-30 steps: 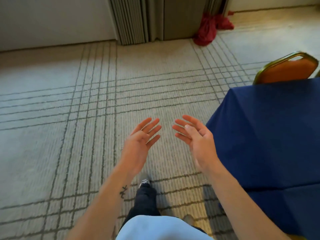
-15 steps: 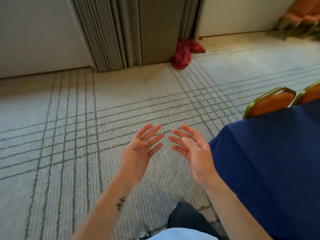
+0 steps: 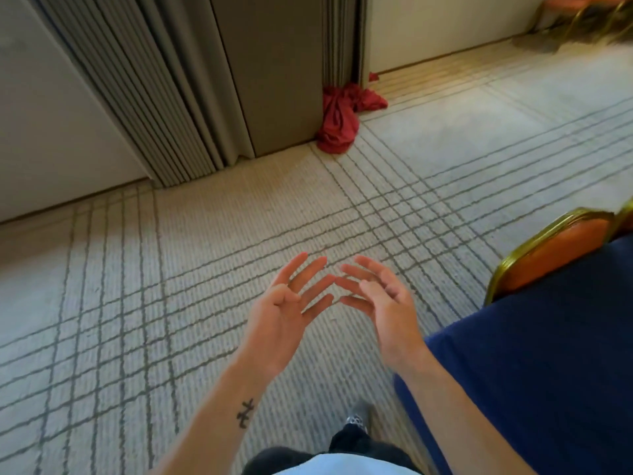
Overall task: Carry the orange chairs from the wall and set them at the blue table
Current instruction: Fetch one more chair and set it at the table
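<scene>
Carpet [image 3: 205, 255], one blue table [image 3: 548, 371], two orange chairs [image 3: 548, 258] [image 3: 627, 219]; two hands [image 3: 279, 320] [image 3: 394, 313] spread, empty.

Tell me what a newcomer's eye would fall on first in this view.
First, two empty hands raised mid-frame over the striped carpet: the left hand and right hand, fingers spread and nearly meeting at the tips. Next, the blue table filling the lower right, with an orange chair tucked at its far edge. Then the red cloth heaped on the floor at the foot of the folded grey partition, upper centre.
</scene>
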